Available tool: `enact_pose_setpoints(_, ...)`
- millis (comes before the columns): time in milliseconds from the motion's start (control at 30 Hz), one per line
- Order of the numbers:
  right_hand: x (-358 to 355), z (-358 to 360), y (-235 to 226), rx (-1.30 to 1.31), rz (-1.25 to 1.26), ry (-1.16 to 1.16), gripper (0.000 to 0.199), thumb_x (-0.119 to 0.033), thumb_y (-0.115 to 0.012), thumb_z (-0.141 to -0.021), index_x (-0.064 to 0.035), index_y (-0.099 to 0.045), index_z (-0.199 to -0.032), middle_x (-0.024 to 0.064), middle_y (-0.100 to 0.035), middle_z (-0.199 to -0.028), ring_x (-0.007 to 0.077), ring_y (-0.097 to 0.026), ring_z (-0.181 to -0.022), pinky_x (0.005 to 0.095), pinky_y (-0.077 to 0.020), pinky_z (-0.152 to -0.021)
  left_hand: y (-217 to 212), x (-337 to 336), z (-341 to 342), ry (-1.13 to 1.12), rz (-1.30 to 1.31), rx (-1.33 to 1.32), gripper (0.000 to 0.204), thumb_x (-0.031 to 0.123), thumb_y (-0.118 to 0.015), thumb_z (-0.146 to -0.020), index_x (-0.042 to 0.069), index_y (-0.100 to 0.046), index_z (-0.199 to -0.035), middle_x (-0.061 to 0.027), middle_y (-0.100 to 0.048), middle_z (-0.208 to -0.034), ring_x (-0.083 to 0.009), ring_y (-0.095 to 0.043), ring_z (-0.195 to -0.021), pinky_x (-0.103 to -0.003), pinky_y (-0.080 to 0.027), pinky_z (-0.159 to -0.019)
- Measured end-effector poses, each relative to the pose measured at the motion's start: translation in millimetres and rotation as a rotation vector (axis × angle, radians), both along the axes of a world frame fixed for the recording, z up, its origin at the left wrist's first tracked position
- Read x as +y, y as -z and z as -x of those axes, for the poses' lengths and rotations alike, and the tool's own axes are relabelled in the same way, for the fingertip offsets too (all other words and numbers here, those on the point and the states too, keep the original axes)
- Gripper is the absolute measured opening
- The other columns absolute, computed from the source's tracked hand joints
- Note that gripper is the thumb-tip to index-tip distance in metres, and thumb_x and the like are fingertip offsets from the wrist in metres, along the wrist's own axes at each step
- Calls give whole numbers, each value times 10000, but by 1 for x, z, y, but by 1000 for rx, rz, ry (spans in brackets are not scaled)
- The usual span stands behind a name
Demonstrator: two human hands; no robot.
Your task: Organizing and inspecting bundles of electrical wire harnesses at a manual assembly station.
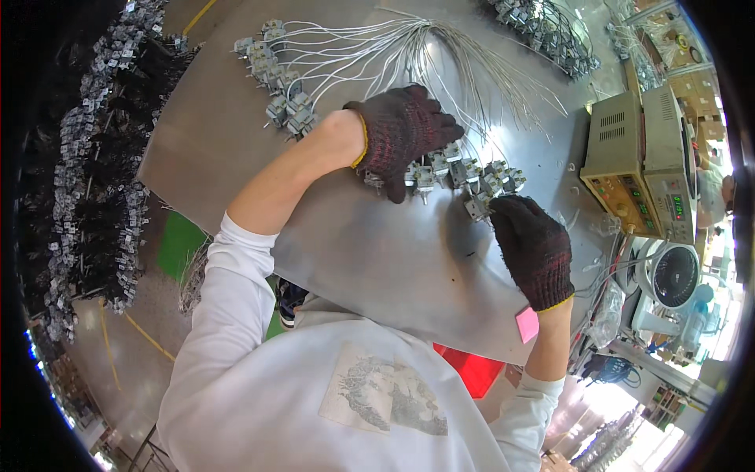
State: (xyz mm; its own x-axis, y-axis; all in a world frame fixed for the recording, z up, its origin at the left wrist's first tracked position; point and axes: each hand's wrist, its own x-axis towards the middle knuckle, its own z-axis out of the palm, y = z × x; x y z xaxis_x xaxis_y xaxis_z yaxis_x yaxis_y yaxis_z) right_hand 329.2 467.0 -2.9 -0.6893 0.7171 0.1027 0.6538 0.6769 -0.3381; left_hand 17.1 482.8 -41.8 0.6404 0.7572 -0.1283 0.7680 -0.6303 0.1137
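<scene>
Both my hands wear dark knitted gloves with red flecks and yellow cuffs. My left hand (401, 138) lies over the row of small grey metal parts with white wires (444, 167), its thumb apart from the other fingers. At the row's right end, my right hand (535, 248) has its fingers bent together against the endmost metal part (477, 206); its thumb is hidden. The white wires (417, 47) gather into a bundle at the far side. Another cluster of the same parts (275, 71) curves along the left of the bundle.
The metal tabletop (362, 259) carries a pink pad (527, 323) near its front right edge. Test instruments (621, 161) with lit displays stand at the right, near a small fan (675, 275). More wired parts (543, 31) lie at the far right; racks of them (86, 157) hang at left.
</scene>
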Motion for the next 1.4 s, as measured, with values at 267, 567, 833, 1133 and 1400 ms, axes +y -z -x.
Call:
enact_pose_setpoints(267, 28, -42, 5, 215, 216, 234, 228, -106, -763, -1030, -24, -765, -1243, 96, -793, -1069, 188, -766, -863, 340, -599, -762, 12, 12, -37, -27, -62, -53, 1181, 699, -890, -579, -32, -601, -1460, -154, -720, -1289, -332, -687, -1177, -444, -498, -1058)
enact_pose_setpoints(567, 29, -33, 18, 391, 500, 368, 255, -119, -763, -1047, -1, -770, -1274, 46, -760, -966, 87, -666, -798, 274, -563, -718, 17, -8, -61, -31, -128, -139, 1066, 710, -899, -627, -42, -661, -1344, -174, -689, -1268, -318, -683, -1143, -437, -505, -1021)
enact_pose_setpoints(833, 41, -22, 25, 332, 278, 134, 255, -106, -744, -1052, 1, -770, -1281, 87, -821, -1095, 158, -745, -1008, 328, -593, -911, 20, -9, -57, -53, -106, -88, 1141, 754, -861, -654, -57, -630, -1424, -187, -681, -1333, -317, -685, -1155, -434, -505, -1015)
enact_pose_setpoints(1133, 46, -21, 24, 240, 155, 161, 206, -76, -774, -1004, -21, -791, -1202, 159, -816, -1154, 239, -797, -1038, 355, -610, -928, 18, -9, -60, -49, -107, -75, 1205, 779, -829, -683, -84, -589, -1488, -233, -640, -1480, -322, -684, -1196, -438, -503, -1009)
enact_pose_setpoints(1400, 58, -19, 6, 91, 52, -44, 217, -79, -820, -951, -43, -806, -1165, 183, -804, -1180, 330, -804, -1029, 391, -635, -874, 17, -10, -59, -30, -122, -82, 1185, 773, -824, -690, -91, -598, -1469, -252, -635, -1478, -332, -687, -1159, -444, -504, -991)
